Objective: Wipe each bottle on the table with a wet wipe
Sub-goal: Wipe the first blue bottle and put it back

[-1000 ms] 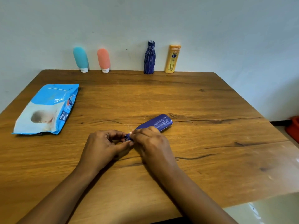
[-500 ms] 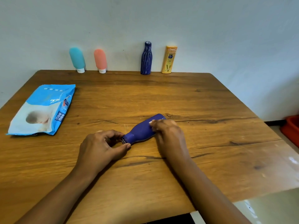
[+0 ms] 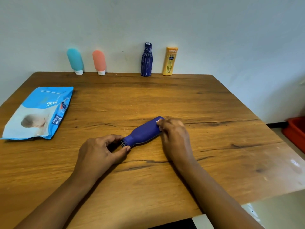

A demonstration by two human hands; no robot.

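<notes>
A dark blue bottle point(image 3: 143, 132) lies on its side in the middle of the wooden table point(image 3: 222, 113), neck pointing to the near left. My left hand point(image 3: 99, 152) pinches its cap between thumb and fingers. My right hand point(image 3: 175, 134) is curled over the bottle's wide end, and a sliver of white wet wipe point(image 3: 158, 121) shows at its fingertips; the remainder of the wipe is hidden. Along the back wall stand a teal tube point(image 3: 75, 61), a pink tube point(image 3: 99, 61), a striped dark blue bottle point(image 3: 146, 60) and a yellow bottle point(image 3: 170, 61).
A blue and white pack of wet wipes point(image 3: 38, 113) lies flat near the table's left edge. On the floor off the table's right side there is a red bin point(image 3: 295, 131). The table's near right corner ends just beside my right forearm.
My right hand has slid along the lying bottle from its neck to its wide end. The left hand has kept its pinch on the cap.
</notes>
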